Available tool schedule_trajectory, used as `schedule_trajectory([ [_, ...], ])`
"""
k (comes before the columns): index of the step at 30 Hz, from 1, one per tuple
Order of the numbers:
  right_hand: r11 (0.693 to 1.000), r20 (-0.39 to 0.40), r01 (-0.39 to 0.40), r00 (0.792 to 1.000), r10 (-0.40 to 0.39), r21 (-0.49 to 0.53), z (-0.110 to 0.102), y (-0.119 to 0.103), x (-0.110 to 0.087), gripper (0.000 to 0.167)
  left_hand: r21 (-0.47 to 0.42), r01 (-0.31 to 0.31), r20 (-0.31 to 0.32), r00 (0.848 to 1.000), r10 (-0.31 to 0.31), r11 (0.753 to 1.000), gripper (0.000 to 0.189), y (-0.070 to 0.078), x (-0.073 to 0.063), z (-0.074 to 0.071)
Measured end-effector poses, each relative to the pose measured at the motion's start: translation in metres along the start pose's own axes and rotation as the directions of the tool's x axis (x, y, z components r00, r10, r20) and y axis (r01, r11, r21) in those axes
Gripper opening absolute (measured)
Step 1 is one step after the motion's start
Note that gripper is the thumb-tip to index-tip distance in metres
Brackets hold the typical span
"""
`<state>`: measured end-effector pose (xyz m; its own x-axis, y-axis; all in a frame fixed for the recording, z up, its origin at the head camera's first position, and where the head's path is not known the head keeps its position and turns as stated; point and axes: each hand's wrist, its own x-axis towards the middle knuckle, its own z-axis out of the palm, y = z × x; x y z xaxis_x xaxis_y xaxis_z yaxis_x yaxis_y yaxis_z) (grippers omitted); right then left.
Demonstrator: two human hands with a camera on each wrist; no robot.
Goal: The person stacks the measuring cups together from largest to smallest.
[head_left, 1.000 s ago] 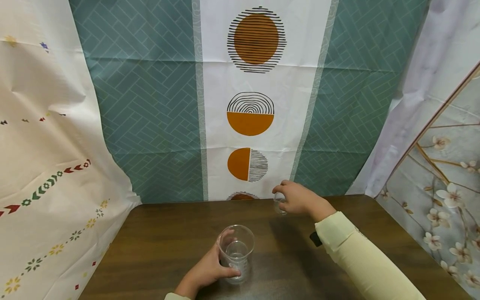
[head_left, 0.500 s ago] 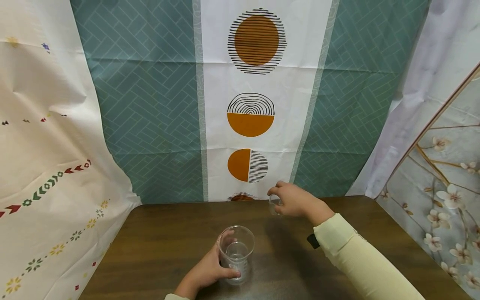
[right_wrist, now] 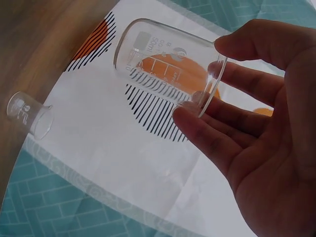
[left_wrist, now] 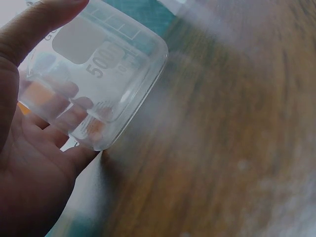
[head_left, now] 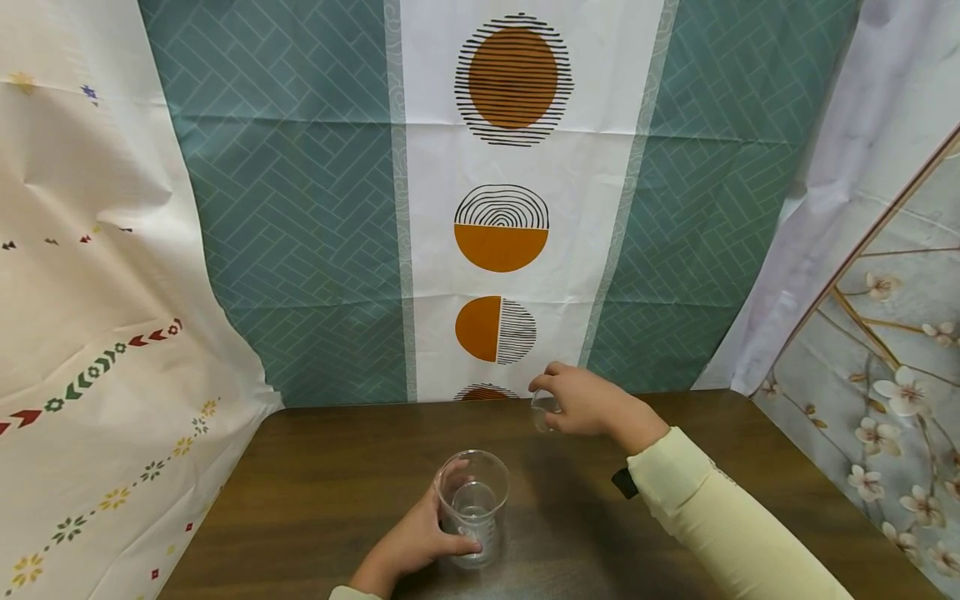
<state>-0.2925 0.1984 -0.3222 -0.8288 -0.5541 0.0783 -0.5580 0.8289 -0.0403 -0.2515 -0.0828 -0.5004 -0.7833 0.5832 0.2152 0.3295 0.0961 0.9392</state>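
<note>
My left hand (head_left: 420, 533) grips a large clear glass beaker (head_left: 487, 546), thumb on the near side and fingers round the far side. Its wall is marked 500 in the left wrist view, with its base close over the wood. A smaller clear beaker (head_left: 474, 502) shows inside it. Toward the back of the table, my right hand (head_left: 583, 403) pinches a small 50 ml beaker (right_wrist: 163, 61) by its rim between thumb and fingertips. That beaker is upright above the tabletop and nothing shows in it.
An even smaller glass beaker (right_wrist: 30, 116) stands on the table beyond my right hand in the right wrist view. The brown wooden table (head_left: 315, 483) ends at a patterned cloth backdrop (head_left: 300, 250). Hanging cloths flank it on both sides.
My right hand has shifted a little to the left with the 50 ml beaker. The left hand and the large beaker stay where they were.
</note>
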Motion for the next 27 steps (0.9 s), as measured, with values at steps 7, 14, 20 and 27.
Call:
schedule_trajectory([
  [7, 0.999, -0.025, 0.032, 0.999, -0.033, -0.008, -0.002, -0.008, -0.001, 0.039, -0.001, -0.019, -0.001, 1.0, 0.019, 1.0, 0.102, -0.003, 0.001, 0.0],
  [14, 0.998, -0.044, 0.067, 0.997, -0.067, -0.013, -0.005, -0.014, -0.002, 0.038, -0.006, -0.021, 0.0, 1.0, 0.021, 1.0, 0.102, -0.004, 0.001, 0.001],
  [20, 0.996, -0.056, 0.086, 0.995, -0.088, -0.034, -0.009, -0.02, -0.004, 0.037, 0.001, -0.009, -0.003, 1.0, 0.009, 1.0, 0.102, -0.004, 0.001, 0.0],
  [27, 0.996, -0.055, 0.092, 0.994, -0.093, -0.019, -0.016, -0.028, -0.006, 0.038, 0.017, 0.004, -0.012, 1.0, -0.004, 1.0, 0.102, -0.003, 0.001, 0.0],
])
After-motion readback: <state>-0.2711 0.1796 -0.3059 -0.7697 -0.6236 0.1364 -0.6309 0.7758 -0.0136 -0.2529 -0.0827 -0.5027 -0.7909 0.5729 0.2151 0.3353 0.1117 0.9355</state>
